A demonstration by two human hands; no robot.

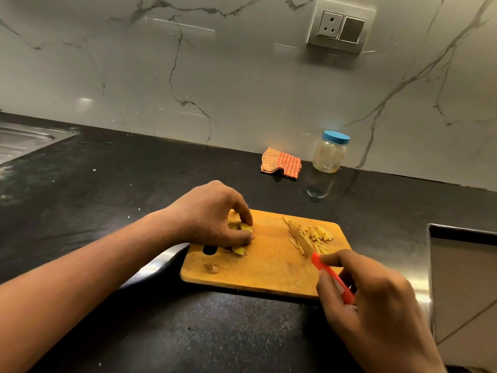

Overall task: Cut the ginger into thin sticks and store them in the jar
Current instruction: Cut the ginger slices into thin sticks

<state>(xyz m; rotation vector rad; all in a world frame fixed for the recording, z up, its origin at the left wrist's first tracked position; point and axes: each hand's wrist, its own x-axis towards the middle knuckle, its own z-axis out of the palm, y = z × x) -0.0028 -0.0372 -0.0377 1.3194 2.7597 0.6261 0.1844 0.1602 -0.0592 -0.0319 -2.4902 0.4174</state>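
A wooden cutting board [269, 270] lies on the black counter. My left hand [212, 214] pinches ginger slices [243, 228] at the board's left end, and another ginger slice [238, 251] lies just below it. A pile of thin ginger sticks [318, 234] sits at the board's right end. My right hand [373, 305] grips the red handle of a knife [333, 278], whose blade lies among the sticks. A clear jar [329, 154] with a blue lid stands closed by the back wall.
A small ginger scrap [212, 268] lies near the board's front left. A folded orange checked cloth [281, 163] sits left of the jar. A steel sink [21, 141] is at the far left. The counter drops off at the right [462, 232].
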